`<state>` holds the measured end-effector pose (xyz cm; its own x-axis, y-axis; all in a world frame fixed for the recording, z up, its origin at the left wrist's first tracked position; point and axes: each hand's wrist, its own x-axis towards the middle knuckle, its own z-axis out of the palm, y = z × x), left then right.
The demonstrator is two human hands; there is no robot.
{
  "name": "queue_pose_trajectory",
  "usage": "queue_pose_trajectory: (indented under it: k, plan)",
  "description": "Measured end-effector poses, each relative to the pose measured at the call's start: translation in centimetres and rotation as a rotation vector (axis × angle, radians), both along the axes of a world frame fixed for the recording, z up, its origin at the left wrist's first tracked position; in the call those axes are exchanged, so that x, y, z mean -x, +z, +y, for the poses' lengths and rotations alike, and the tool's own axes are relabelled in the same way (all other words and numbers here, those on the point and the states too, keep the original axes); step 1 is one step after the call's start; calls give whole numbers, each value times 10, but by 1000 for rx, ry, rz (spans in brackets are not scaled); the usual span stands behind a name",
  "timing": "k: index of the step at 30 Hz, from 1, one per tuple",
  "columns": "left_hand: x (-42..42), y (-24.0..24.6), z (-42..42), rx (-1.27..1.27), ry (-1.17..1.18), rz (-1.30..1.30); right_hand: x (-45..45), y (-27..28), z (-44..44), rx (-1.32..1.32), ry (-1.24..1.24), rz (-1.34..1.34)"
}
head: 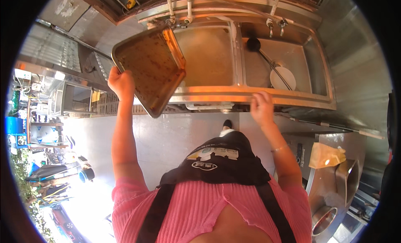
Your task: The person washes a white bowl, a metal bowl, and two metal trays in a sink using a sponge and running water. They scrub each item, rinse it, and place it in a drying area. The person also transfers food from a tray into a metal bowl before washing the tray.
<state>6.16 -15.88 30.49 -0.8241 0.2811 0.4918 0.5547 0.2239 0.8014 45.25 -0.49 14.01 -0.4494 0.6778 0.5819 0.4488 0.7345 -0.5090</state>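
My left hand (122, 83) grips the near-left rim of a deep rectangular metal baking tray (147, 67). The tray is tilted, and brown residue stains its inside. It hangs over the left part of a stainless steel double sink (206, 94). Murky brownish water (206, 55) fills the left basin. My right hand (262, 108) is at the sink's front edge with its fingers curled in and nothing visible in them. In the right basin lie a long-handled black ladle (253, 44) and a round white dish (283, 78), the handle crossing over the dish.
Taps (275, 25) and pipes run along the back of the sink. To the right, a metal counter (329, 186) carries yellow rubber gloves (325, 155) and a round metal pot (325, 221). A pole (344, 127) leans near the right wall. Metal shelving (75, 97) stands left.
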Motion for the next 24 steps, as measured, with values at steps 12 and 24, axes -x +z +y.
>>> queue_pose_trajectory:
  k: [12, 24]
  plan:
    - [121, -82, 71, 194, -56, -851, 235, -88, 148, 961, 114, -607]
    - [265, -317, 142, 487, -466, -1011, 244, -127, 159, 1167, -300, -499]
